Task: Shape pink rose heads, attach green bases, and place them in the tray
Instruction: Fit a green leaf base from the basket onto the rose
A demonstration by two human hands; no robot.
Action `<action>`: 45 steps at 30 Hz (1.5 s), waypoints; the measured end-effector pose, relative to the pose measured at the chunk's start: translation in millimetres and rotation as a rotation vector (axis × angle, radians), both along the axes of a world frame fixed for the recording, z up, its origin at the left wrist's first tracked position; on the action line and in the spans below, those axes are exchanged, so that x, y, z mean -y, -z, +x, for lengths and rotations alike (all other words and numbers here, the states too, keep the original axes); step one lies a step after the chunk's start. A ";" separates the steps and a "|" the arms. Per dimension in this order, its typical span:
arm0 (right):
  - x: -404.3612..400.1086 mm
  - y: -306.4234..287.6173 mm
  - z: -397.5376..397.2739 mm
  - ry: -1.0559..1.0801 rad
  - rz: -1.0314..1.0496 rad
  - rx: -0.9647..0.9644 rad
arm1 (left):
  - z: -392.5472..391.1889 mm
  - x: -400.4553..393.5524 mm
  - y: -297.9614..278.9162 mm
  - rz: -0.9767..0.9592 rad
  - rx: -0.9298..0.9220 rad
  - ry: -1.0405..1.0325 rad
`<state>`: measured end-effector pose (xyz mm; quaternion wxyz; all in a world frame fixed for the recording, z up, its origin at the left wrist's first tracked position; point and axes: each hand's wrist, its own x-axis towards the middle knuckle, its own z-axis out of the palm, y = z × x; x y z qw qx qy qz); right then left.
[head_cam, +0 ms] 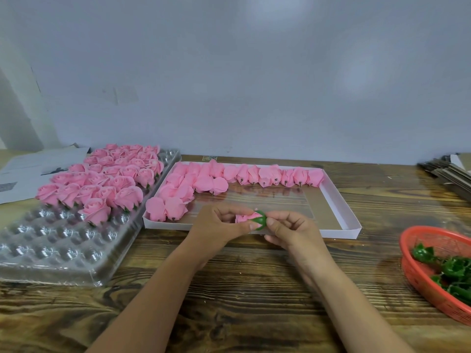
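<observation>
At centre frame, just below the near wall of the white box [353, 221], both hands meet over the wooden table [254, 289]. Left hand [219, 229]: fingers curled around a pink rose head [244, 217], thumb extended toward the green base [260, 220]. Right hand [293, 231]: thumb and forefinger pinch the green base, which sits against the right end of the rose head; remaining fingers curled underneath. Rose head and base are held clear of the table.

Upper centre: the white box is a shallow, open rectangle. Unfinished pink rose heads [270, 175] lie in a row along its far wall and in a cluster at its left end; the rest of its floor is bare and glossy.

Left side: a clear plastic tray [51, 253] with rounded pockets. Finished roses [107, 179] with green bases stand in the far pockets; the near pockets hold nothing.

Lower right: a red mesh basket [418, 273], partly cut off by the frame edge, contains loose green bases [456, 271].

Upper left: papers [33, 169] lie behind the tray. Upper right: a stack of flat cardboard pieces [451, 174] lies at the table edge.
</observation>
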<state>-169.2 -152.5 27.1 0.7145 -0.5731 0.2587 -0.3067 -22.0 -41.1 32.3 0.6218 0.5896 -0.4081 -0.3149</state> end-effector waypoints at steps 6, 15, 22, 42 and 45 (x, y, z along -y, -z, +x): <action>3.7 4.3 -1.8 -0.008 -0.041 -0.021 | 1.2 -2.2 0.1 0.002 0.013 0.043; 5.5 8.1 -4.7 -0.052 -0.035 -0.005 | 0.6 -4.6 -1.0 0.011 0.043 0.068; 1.7 7.7 -3.3 -0.006 -0.496 -0.181 | 1.8 -0.9 1.8 0.051 0.052 0.005; -4.8 18.3 4.9 -0.103 -0.611 -0.110 | -5.0 1.0 -0.2 -0.052 0.160 -0.073; -9.0 20.5 5.7 -0.130 -0.629 -0.123 | -5.1 4.5 2.3 -0.055 0.258 -0.161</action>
